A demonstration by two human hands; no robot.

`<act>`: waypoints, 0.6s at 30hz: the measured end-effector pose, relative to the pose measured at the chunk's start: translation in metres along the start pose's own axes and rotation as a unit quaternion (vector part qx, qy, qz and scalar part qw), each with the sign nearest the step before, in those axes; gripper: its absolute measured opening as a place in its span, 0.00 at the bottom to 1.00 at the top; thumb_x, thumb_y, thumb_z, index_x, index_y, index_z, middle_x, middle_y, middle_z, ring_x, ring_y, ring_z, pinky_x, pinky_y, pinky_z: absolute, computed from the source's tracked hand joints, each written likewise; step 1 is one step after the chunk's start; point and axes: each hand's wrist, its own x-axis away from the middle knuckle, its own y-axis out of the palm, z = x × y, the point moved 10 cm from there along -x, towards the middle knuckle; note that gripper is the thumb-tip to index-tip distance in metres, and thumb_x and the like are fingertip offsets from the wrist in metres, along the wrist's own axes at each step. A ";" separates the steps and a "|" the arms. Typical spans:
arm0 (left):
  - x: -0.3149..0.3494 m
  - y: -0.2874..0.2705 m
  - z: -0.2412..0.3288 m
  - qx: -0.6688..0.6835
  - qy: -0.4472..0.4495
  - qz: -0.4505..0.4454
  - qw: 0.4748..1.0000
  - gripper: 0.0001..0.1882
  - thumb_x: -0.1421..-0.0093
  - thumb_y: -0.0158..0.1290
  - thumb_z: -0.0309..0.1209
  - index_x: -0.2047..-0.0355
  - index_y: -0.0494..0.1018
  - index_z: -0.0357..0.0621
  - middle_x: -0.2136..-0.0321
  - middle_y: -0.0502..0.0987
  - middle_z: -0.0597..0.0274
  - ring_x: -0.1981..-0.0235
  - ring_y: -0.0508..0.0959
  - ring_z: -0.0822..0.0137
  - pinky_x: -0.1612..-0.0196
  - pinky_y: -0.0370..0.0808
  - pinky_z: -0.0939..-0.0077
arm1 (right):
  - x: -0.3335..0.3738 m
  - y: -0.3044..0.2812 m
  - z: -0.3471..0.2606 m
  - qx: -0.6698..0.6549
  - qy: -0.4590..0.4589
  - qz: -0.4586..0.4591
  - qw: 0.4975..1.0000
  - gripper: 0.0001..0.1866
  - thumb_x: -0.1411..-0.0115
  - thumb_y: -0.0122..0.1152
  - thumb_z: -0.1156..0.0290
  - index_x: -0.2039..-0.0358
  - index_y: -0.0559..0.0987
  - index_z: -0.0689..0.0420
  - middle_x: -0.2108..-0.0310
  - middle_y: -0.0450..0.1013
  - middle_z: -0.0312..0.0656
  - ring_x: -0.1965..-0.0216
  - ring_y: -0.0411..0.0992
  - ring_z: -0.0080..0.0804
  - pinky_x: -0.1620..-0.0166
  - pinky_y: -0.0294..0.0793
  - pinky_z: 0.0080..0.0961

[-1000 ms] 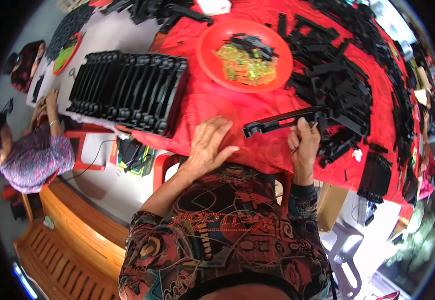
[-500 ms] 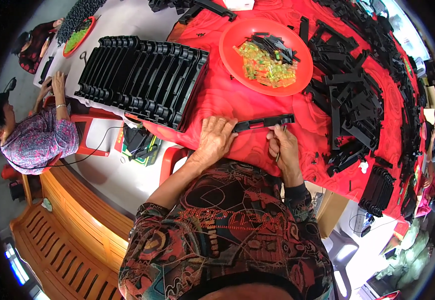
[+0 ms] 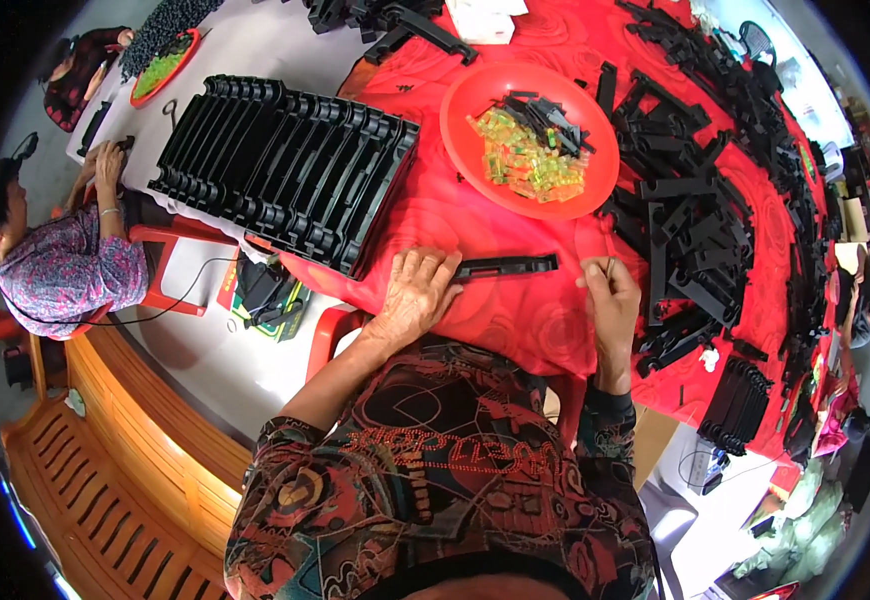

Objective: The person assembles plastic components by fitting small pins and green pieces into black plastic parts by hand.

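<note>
A long black plastic frame piece (image 3: 507,267) with a slot along it lies on the red tablecloth in front of me. My left hand (image 3: 417,297) grips its left end, with the fingers covering that end. My right hand (image 3: 611,300) is to the right of the piece, apart from it. Thumb and forefinger there are pinched together on something thin and dark, too small to make out. Beyond the piece stands a round red-orange plate (image 3: 458,150) with small yellow-green clear parts (image 3: 535,170) and thin black strips (image 3: 547,117).
To the left is a stack of ribbed black frames (image 3: 285,170). A heap of loose black plastic pieces (image 3: 700,240) spreads over the right side, with a small ribbed stack (image 3: 738,400) near the edge. A co-worker (image 3: 70,260) sits at the left, past a wooden bench (image 3: 145,430).
My right hand has left the right end of the black frame piece and moved right. The left hand keeps its hold, and the view has shifted slightly.
</note>
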 end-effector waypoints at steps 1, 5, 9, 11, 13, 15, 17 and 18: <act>0.002 0.003 -0.002 -0.001 0.000 0.007 1.000 0.26 0.52 0.58 0.32 0.53 0.68 0.39 0.62 0.70 0.53 0.58 0.69 0.54 0.57 0.65 0.59 | -0.009 0.001 -0.006 0.002 -0.007 -0.001 1.000 0.08 0.40 0.51 0.70 0.70 0.74 0.61 0.80 0.68 0.32 0.82 0.61 0.14 0.77 0.60 0.13; 0.007 0.002 -0.004 0.017 0.014 0.045 0.999 0.23 0.52 0.57 0.29 0.54 0.68 0.39 0.62 0.71 0.54 0.59 0.70 0.56 0.58 0.67 0.62 | -0.044 0.008 -0.051 0.165 -0.135 0.021 0.977 0.05 0.48 0.56 0.75 0.70 0.74 0.61 0.80 0.69 0.35 0.77 0.67 0.21 0.73 0.65 0.21; 0.008 0.001 -0.005 0.030 0.015 0.050 0.998 0.21 0.49 0.55 0.31 0.54 0.69 0.39 0.62 0.71 0.55 0.61 0.70 0.56 0.58 0.67 0.63 | -0.082 0.035 -0.069 0.335 -0.259 0.001 0.906 0.08 0.51 0.58 0.73 0.69 0.75 0.59 0.70 0.72 0.47 0.69 0.71 0.48 0.67 0.70 0.38; 0.007 0.001 -0.007 0.023 0.007 0.050 0.998 0.21 0.49 0.55 0.31 0.54 0.69 0.40 0.62 0.71 0.55 0.62 0.70 0.56 0.58 0.67 0.63 | -0.099 0.053 -0.067 0.438 -0.251 -0.006 0.863 0.08 0.51 0.59 0.71 0.68 0.75 0.57 0.69 0.72 0.46 0.67 0.72 0.48 0.66 0.70 0.40; 0.008 0.001 -0.006 0.036 0.011 0.052 0.998 0.20 0.48 0.54 0.32 0.54 0.69 0.41 0.62 0.71 0.55 0.63 0.70 0.56 0.59 0.67 0.63 | -0.110 0.067 -0.066 0.466 -0.242 -0.023 0.851 0.08 0.51 0.59 0.71 0.68 0.75 0.56 0.68 0.72 0.46 0.66 0.72 0.48 0.66 0.71 0.41; 0.008 -0.001 -0.006 0.036 0.011 0.055 0.998 0.20 0.48 0.54 0.32 0.54 0.69 0.41 0.63 0.71 0.55 0.63 0.70 0.57 0.59 0.67 0.63 | -0.113 0.086 -0.074 0.472 -0.260 -0.042 0.841 0.08 0.51 0.59 0.71 0.69 0.75 0.56 0.68 0.72 0.46 0.66 0.72 0.48 0.66 0.71 0.42; 0.008 -0.001 -0.004 0.038 0.016 0.056 0.998 0.21 0.48 0.54 0.31 0.54 0.68 0.41 0.63 0.71 0.56 0.63 0.70 0.57 0.59 0.67 0.62 | -0.115 0.103 -0.079 0.466 -0.275 -0.054 0.839 0.08 0.51 0.60 0.70 0.70 0.75 0.57 0.69 0.72 0.47 0.66 0.72 0.48 0.66 0.71 0.42; 0.008 -0.001 -0.004 0.044 0.018 0.056 0.997 0.21 0.48 0.54 0.31 0.53 0.68 0.40 0.63 0.71 0.56 0.63 0.70 0.57 0.59 0.67 0.63 | -0.115 0.112 -0.081 0.460 -0.285 -0.063 0.838 0.08 0.51 0.60 0.69 0.70 0.75 0.57 0.69 0.73 0.47 0.67 0.73 0.48 0.66 0.71 0.43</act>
